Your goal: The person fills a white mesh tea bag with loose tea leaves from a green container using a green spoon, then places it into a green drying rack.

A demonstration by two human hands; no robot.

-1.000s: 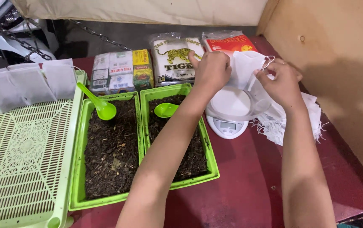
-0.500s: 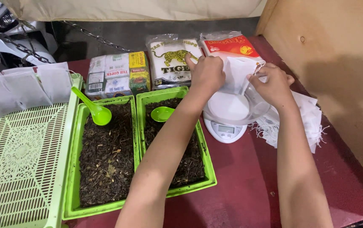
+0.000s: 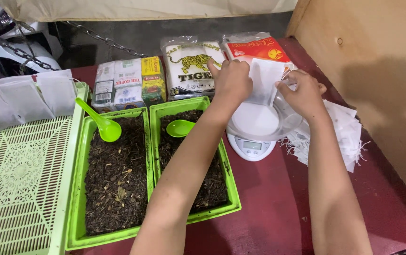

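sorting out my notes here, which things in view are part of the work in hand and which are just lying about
In use:
- left hand and right hand, both on a small white paper filter bag
- clear bowl on a white digital kitchen scale

Lying about:
- pile of white filter bags
- two green trays of dark loose leaf
- green plastic scoops
- packets at the back

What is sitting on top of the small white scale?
A clear bowl rests on the scale. Both hands hold a white bag over it. The bowl looks empty, though its far side is covered.
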